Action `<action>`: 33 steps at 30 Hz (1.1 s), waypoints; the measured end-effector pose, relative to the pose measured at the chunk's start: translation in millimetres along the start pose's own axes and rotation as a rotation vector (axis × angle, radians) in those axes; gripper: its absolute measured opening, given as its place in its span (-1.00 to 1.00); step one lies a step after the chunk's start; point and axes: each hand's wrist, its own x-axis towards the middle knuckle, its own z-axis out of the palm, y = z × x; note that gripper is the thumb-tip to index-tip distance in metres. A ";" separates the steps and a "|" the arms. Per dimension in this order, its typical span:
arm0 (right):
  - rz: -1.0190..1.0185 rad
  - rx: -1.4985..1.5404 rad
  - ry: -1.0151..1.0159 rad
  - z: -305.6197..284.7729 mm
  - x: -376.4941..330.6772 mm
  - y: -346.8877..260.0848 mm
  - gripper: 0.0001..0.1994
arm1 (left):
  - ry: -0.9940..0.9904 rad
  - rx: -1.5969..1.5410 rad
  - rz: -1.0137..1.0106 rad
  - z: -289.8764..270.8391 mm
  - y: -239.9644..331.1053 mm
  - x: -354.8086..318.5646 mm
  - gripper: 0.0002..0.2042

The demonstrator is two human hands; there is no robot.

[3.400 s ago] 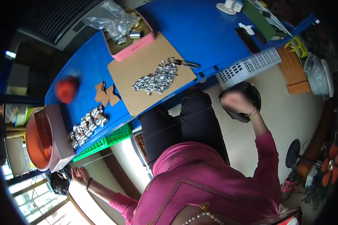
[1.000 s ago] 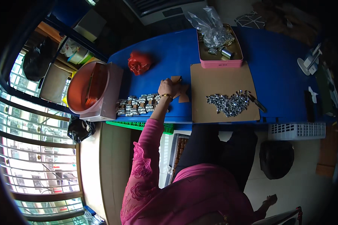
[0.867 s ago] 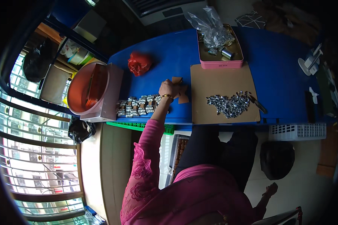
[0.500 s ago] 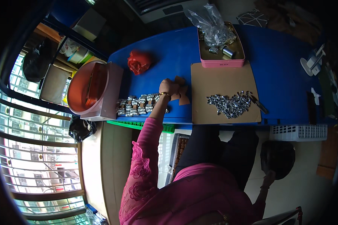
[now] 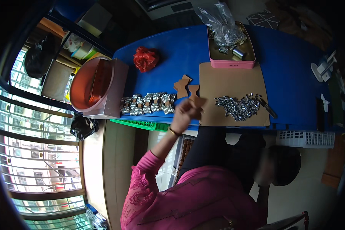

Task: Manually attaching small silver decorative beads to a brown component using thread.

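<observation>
My left hand (image 5: 187, 111) is closed over the front edge of the blue table, pinching a brown bow-shaped card (image 5: 195, 94). Just behind it on the table lie more brown cards (image 5: 181, 87). To its left stand rows of cards wound with silvery beads (image 5: 147, 103). A heap of loose silver beads or stones (image 5: 239, 107) is spread on a cardboard sheet (image 5: 230, 78) to its right, with dark tweezers (image 5: 268, 108) by the heap. My right hand (image 5: 265, 170) hangs low beside a black rounded thing (image 5: 287, 165); motion blurs its fingers.
A pink tin (image 5: 232, 64) at the back holds a clear bag of shiny pieces (image 5: 228, 34) and a metal spool (image 5: 238, 53). A crumpled red plastic bag (image 5: 145, 59) lies at the back left. A pink tub (image 5: 110, 82) stands at the left end; a white basket (image 5: 308, 139) is below right.
My left hand has come from the pile of brown cards toward me and to the right, taking a card along. My right hand has risen slightly and moved left.
</observation>
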 end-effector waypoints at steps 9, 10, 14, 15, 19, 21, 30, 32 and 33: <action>-0.130 0.060 -0.634 122.9 -18.6 -120.2 -0.88 | -0.329 -0.086 -0.216 98.7 -63.4 -93.0 -0.87; -0.152 0.002 -0.651 124.6 -19.2 -120.1 -0.89 | -0.350 -0.092 -0.239 99.3 -62.6 -94.1 -0.87; -0.224 -0.033 -0.774 130.3 -22.0 -120.8 -0.91 | -0.405 -0.143 -0.318 95.6 -57.6 -92.5 -0.87; -0.237 -0.040 -0.754 132.4 -22.5 -122.8 -0.91 | -0.409 -0.153 -0.303 95.7 -56.0 -91.5 -0.87; -0.199 0.087 -0.580 140.4 -25.4 -136.4 -0.92 | -0.235 -0.093 -0.384 96.4 -46.7 -87.1 -0.85; -0.236 -0.001 -0.612 141.7 -28.8 -143.1 -0.92 | -0.166 -0.136 -0.382 94.0 -40.9 -87.0 -0.86; -0.747 -0.405 -0.519 143.2 -35.0 -153.9 -0.96 | -0.112 -0.138 -0.338 95.3 -41.8 -91.9 -0.87; -0.767 -0.402 -0.502 143.0 -36.3 -154.4 -0.95 | -0.103 -0.066 -0.279 96.3 -40.4 -91.4 -0.87; -0.783 -0.408 -0.491 142.8 -36.9 -154.2 -0.94 | -0.106 -0.067 -0.285 97.6 -39.8 -91.5 -0.87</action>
